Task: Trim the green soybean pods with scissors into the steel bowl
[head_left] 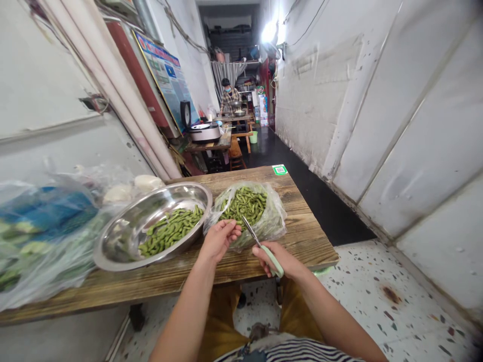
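Note:
My right hand (pixel 277 259) is wrapped round the pale green handles of a pair of scissors (pixel 252 232), whose blades point up and left over the near edge of a clear plastic bag (pixel 277 213). The open bag is full of green soybean pods (pixel 247 203). My left hand (pixel 221 239) is closed in a pinch just left of the blade tips, in front of the bag; whatever its fingertips hold is too small to make out. Left of the bag stands an oval steel basin (pixel 124 226) with more loose pods (pixel 171 231) lying in it.
On the wooden table (pixel 302 239), plastic bags of vegetables (pixel 45 236) fill the left end. A green QR-code card (pixel 279 170) lies at the far right corner. Further back, a rice cooker (pixel 205 132) stands on another table, and a person (pixel 229 95) is behind it.

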The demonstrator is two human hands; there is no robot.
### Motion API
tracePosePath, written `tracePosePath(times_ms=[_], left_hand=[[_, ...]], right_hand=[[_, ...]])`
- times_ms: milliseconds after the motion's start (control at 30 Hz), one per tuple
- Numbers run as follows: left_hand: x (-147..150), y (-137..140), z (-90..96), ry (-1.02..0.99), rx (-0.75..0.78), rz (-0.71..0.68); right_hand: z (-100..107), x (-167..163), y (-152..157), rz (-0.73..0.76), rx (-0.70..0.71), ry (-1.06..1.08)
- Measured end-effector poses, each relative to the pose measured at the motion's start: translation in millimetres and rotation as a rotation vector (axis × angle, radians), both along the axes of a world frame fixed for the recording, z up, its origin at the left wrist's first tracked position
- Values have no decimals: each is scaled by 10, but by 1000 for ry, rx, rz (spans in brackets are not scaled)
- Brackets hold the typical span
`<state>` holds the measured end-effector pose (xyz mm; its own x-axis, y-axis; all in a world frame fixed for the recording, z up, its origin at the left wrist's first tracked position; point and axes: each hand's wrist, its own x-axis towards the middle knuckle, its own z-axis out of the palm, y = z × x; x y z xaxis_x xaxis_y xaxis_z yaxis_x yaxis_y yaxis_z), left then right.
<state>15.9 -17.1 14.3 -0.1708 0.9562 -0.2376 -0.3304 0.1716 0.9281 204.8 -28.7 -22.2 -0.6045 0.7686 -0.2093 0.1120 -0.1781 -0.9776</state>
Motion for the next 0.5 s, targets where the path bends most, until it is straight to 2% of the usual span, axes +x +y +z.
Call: tracePosePath(times_ms=[267,500], left_hand=[[33,-26,25,29,-7,-4],[61,-30,15,10,0,44]], right_hand=[[15,-9,3,16,43,-9],[35,12,-5,9,48,6]])
